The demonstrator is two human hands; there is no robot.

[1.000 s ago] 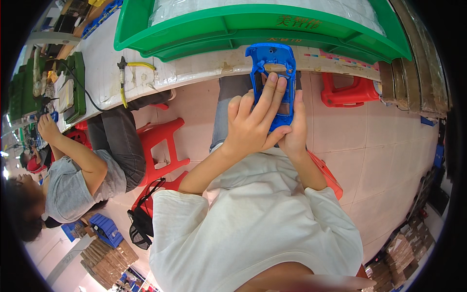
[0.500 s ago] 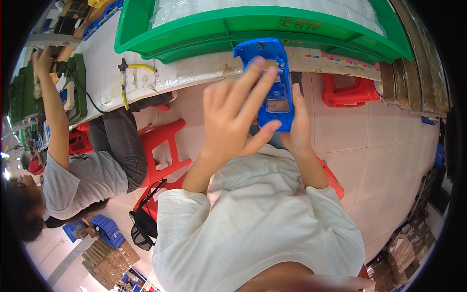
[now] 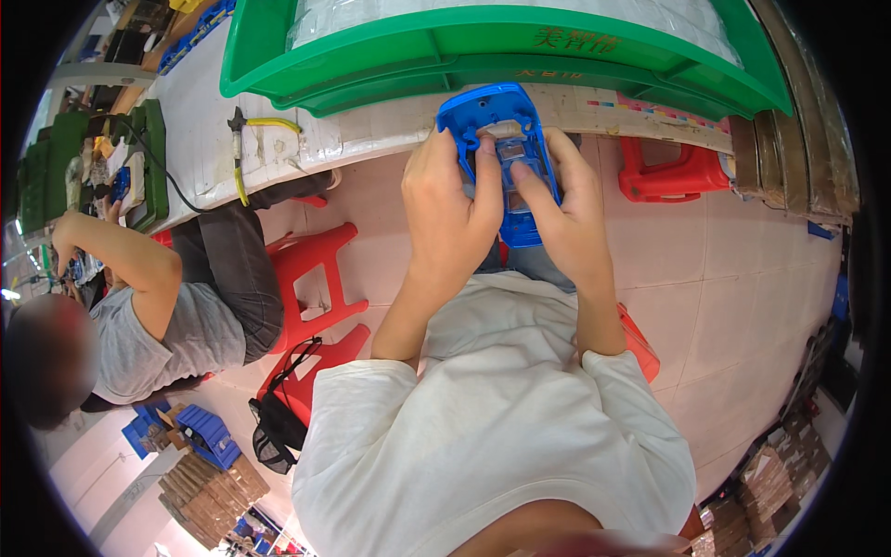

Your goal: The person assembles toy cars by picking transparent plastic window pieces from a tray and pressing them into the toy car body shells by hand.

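Note:
A blue plastic housing (image 3: pixel 486 104), a hollow shell with openings and small fittings inside, is held up in front of the table edge. Along its left side my left hand (image 3: pixel 453 200) is closed on it, the thumb pressing inside near the upper opening. My right hand (image 3: pixel 568 206) grips the right side, fingers behind the wall and thumb reaching into the middle of the shell. The hollow inside faces me. What the thumbs press on is too small to make out.
A green crate (image 3: pixel 371 70) with clear-wrapped contents stands on the white table (image 3: pixel 200 107). Yellow-handled pliers (image 3: pixel 238 153) lie left. Red stools (image 3: pixel 320 278) are at the left and a red stool (image 3: pixel 673 174) under the table. A co-worker (image 3: pixel 176 325) sits at the left.
My left hand has moved from hovering over the shell to gripping its left side. My right thumb has come inside the shell. The co-worker's arm has lowered.

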